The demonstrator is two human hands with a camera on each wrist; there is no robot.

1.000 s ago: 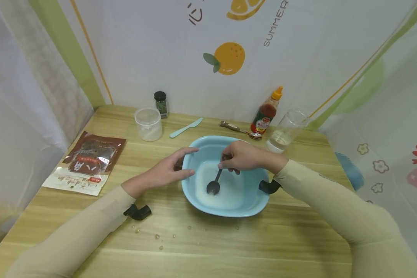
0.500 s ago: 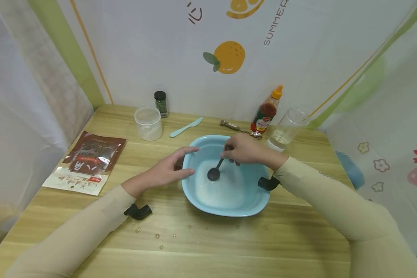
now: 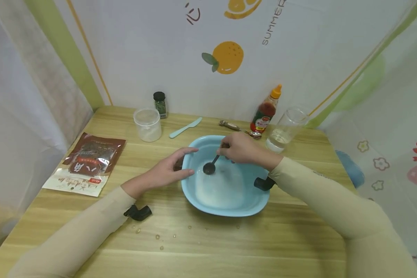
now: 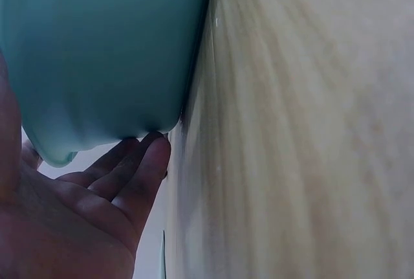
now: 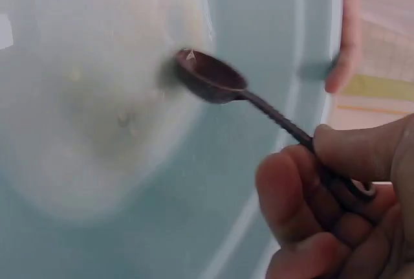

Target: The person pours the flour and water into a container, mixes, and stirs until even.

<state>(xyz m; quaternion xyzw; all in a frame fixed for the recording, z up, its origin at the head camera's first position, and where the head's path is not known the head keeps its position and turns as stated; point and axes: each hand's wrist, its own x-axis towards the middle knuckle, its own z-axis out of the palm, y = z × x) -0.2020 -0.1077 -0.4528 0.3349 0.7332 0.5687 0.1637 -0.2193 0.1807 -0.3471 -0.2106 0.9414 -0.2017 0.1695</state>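
A light-blue plastic basin (image 3: 226, 211) with cloudy whitish liquid stands on the wooden table. My left hand (image 3: 165, 170) holds its left side, thumb and forefinger over the rim. In the left wrist view, other fingers (image 4: 139, 178) touch the outer wall from below the rim. My right hand (image 3: 241, 148) pinches the thin handle of a small dark brown spoon (image 5: 210, 78) between thumb and fingers. The spoon's round bowl is tilted over the liquid near the basin's left inner side. In the right wrist view, the handle's looped end shows inside the hand.
Along the back stand a lidded clear tub (image 3: 148, 125), a spice jar (image 3: 160, 105), a blue plastic knife (image 3: 185, 127), a metal spoon (image 3: 239, 129), a sauce bottle (image 3: 265, 112) and a glass (image 3: 285, 129) with liquid. A brown-and-white packet (image 3: 87, 164) lies left. Droplets dot the front.
The right hand and spoon have shifted toward the far left of the basin, with the spoon's bowl moving up and left in the head view. The left hand and basin stay in place.
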